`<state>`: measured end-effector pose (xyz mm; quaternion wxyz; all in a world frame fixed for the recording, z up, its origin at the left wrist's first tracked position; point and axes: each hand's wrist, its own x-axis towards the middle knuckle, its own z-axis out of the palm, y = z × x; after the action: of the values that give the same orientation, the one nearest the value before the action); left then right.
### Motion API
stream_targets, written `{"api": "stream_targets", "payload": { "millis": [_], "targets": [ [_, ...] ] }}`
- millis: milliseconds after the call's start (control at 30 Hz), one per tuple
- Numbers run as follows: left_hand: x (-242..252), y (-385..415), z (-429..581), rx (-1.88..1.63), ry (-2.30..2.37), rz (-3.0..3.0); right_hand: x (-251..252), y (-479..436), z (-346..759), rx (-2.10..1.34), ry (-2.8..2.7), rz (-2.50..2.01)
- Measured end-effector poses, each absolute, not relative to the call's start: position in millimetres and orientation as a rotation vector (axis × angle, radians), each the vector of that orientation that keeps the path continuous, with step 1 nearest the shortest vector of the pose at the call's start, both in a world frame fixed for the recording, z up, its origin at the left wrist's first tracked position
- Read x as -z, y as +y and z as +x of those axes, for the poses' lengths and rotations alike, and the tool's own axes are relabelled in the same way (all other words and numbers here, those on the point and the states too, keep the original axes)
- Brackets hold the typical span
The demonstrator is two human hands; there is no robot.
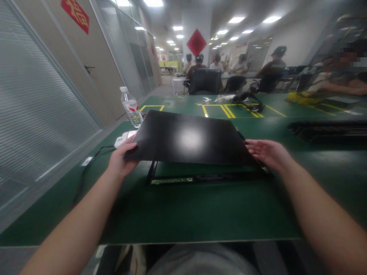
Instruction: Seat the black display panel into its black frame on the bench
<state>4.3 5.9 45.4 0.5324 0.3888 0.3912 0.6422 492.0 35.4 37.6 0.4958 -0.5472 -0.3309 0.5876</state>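
A thin black glossy panel (172,133), looking like a flat display screen, is raised and tilted above the table, a bright reflection on its face. My left hand (124,158) is closed on its near left corner, thumb on top. At the right edge is my right hand (268,152), its fingers stretched out towards the panel; whether they bear any of its weight I cannot tell. Beneath lies a black rectangular frame (223,178), partly hidden by the panel. A green circuit strip (172,180) shows along the frame's near side.
Behind my left hand stand a water bottle (132,109) and a white device (122,139), with a black cable (96,156) nearby. Long black parts (329,130) lie at the right of the green table (200,217). Yellow tape marks the far side; several people sit beyond.
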Motion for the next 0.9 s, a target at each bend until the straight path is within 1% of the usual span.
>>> {"api": "stream_targets", "payload": {
  "millis": [167, 533, 900],
  "targets": [
    [-48, 2, 10, -1.500, 0.991, 0.939, -34, 36, 495, -1.335, -0.802, -1.422],
    [-40, -3, 22, -1.300, 1.113, 0.978, -24, 43, 499, -1.076, -0.818, -1.620],
    [-32, 1, 21, -1.265, 1.172, 0.989, -18, 46, 502, -1.046, -0.882, -1.661]
  ]
}}
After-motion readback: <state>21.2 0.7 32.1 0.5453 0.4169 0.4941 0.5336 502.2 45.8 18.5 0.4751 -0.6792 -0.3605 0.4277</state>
